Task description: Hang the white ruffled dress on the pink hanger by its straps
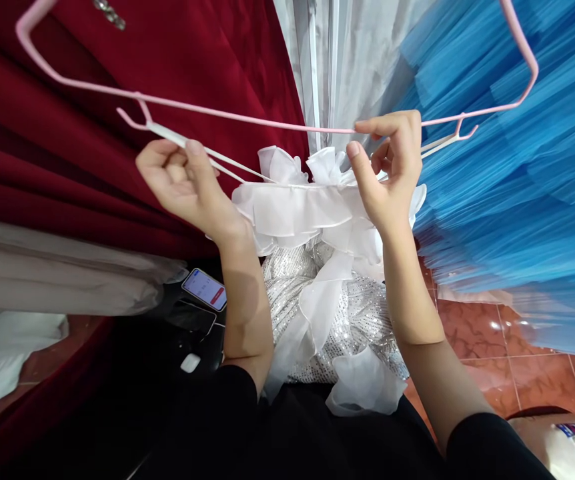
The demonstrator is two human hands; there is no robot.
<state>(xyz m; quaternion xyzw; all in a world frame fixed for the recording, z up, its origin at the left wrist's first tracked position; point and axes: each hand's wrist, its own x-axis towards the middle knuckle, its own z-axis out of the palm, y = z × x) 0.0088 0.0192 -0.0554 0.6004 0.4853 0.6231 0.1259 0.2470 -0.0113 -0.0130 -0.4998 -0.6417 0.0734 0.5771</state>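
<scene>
A pink clothes hanger (247,120) spans the upper head view, its top out of frame. White straps of a ruffled, silvery sequined dress (337,287) loop over the small hooks at both ends of its bar. My left hand (187,180) pinches the left strap (167,133) between thumb and fingers, just below its hook. At the right half of the bar, my right hand (390,167) has its fingers curled round the hanger, the index finger along it and the thumb apart below. The dress hangs down over my lap.
Dark red cloth (192,60) hangs at the left, blue tulle (507,173) at the right, whitish fabric (367,60) behind. A lit phone (204,289) and a small white case (190,363) lie on a dark surface by my left arm. Red floor tiles (472,327) show at the right.
</scene>
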